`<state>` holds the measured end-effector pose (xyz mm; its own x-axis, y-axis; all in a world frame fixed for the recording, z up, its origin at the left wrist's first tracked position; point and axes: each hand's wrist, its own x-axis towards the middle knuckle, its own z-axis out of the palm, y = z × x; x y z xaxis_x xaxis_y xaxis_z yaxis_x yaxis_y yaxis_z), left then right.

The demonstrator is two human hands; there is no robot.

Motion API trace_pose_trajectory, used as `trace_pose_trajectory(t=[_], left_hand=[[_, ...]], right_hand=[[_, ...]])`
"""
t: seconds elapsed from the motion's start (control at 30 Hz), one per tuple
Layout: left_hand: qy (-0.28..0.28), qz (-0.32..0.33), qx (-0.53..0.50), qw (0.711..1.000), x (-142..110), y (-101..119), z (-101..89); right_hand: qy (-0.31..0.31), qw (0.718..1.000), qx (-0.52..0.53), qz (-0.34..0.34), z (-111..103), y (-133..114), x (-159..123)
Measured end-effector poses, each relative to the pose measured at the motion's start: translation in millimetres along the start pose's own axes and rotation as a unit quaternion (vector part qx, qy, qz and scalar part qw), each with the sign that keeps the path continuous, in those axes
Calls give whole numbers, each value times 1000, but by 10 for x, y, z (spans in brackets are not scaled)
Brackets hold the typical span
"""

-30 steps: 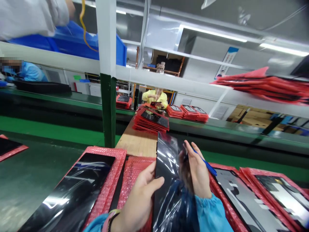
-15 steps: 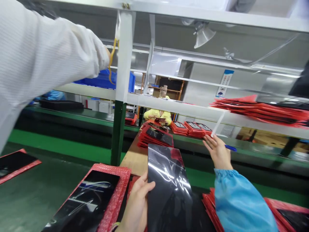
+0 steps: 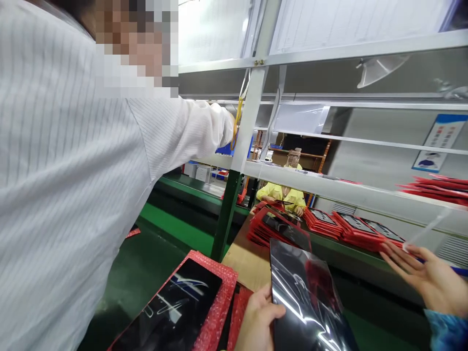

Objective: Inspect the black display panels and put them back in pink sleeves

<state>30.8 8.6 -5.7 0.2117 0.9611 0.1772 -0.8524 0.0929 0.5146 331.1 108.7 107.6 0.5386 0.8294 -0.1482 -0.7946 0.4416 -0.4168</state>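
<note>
My left hand [image 3: 260, 319] grips the left edge of a glossy black flat panel [image 3: 307, 297], its thumb lying on the front face. The panel is tilted up toward me and shows bright reflections. Off to the right, my right hand [image 3: 431, 273] is apart from the panel, palm turned up and fingers stretched out. A thin whitish strip [image 3: 427, 229] meets its thumb tip; whether it sticks there or is held, I cannot tell. A bit of a blue pen [image 3: 461, 271] shows behind this hand. Left of the held panel, another black panel [image 3: 175, 302] lies on red bubble wrap [image 3: 215, 312].
A person in a white striped sleeve [image 3: 175, 141] stands close on my left, reaching forward. A post [image 3: 237, 170] and shelf rail [image 3: 329, 187] cross ahead. Red-wrapped stacks [image 3: 347, 229] line the far bench, where a person in yellow [image 3: 281, 195] handles something dark.
My view has swung left, bringing more of the neighbouring person into sight. My left hand still has the black panel; my right hand now appears nearer the right edge.
</note>
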Motion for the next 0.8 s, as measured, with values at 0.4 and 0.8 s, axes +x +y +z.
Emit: trace_pose_trajectory(t=[0.4,0.8], left_hand=[[157,46,19,986,-232,164,38],[133,109,63,983,-225,249,19]], right_hand=[[-6,952,-303,35,296,-177,-195],[-29,914,-404,-35,-54,219,-333]])
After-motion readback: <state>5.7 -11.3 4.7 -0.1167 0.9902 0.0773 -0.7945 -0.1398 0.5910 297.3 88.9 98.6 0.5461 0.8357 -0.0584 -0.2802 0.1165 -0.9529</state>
